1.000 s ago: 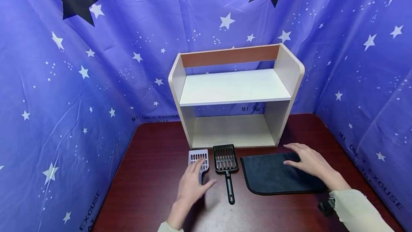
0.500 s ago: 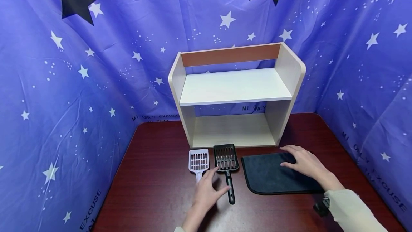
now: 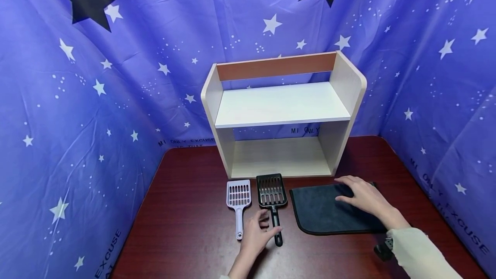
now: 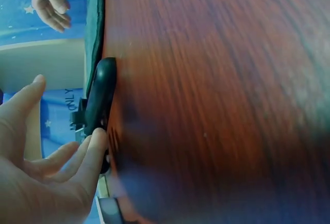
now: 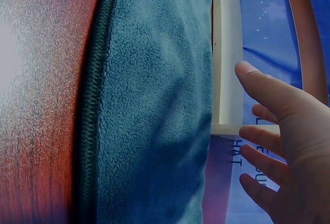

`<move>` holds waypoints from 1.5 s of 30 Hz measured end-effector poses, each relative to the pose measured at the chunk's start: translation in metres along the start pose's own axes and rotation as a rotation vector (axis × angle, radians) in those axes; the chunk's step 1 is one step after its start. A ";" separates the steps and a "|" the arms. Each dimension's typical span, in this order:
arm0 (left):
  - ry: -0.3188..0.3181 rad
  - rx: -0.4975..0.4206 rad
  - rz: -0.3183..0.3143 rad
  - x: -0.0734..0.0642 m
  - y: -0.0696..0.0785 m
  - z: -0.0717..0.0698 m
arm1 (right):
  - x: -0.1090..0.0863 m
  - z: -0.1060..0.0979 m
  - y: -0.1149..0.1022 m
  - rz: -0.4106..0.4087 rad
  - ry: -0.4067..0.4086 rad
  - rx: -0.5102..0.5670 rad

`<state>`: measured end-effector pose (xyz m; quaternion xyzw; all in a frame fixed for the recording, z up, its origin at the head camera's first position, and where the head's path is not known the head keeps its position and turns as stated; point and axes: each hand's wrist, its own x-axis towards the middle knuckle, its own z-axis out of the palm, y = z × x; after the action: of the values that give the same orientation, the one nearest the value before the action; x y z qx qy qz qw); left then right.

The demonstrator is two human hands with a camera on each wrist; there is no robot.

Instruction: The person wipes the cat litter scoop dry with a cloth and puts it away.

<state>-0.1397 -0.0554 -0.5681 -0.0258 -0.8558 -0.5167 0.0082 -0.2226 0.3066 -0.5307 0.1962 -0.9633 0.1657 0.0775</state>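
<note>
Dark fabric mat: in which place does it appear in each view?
Head: dark fabric mat, lower right of centre.
Left wrist: mat, thin strip at upper left.
Right wrist: mat, broad band mostly left of centre, top to bottom.
Shared landmark: the two-tier shelf unit.

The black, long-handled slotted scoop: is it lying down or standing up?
Lying down: the head view shows the black slotted scoop stretched along the reddish-brown, wood-grained table, its slotted pan facing up.
</note>
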 end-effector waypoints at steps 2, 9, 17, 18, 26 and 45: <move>-0.004 -0.052 -0.027 0.001 -0.002 0.003 | 0.001 0.002 0.000 0.003 -0.005 0.004; 0.017 -0.046 -0.104 0.006 -0.006 0.010 | 0.005 0.008 -0.002 0.022 -0.026 0.013; 0.049 0.216 -0.083 0.013 -0.003 0.015 | 0.008 0.021 -0.001 0.041 -0.056 0.045; 0.046 0.243 -0.089 0.014 -0.003 0.016 | 0.008 0.023 0.000 0.042 -0.062 0.046; 0.014 0.268 -0.107 0.016 0.003 0.016 | 0.012 0.037 -0.001 0.049 -0.053 0.011; -0.145 -0.295 -0.228 0.016 -0.004 -0.001 | 0.011 0.016 -0.002 0.025 0.007 0.108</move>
<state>-0.1557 -0.0573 -0.5709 0.0334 -0.7665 -0.6309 -0.1157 -0.2333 0.2947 -0.5430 0.1876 -0.9551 0.2190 0.0683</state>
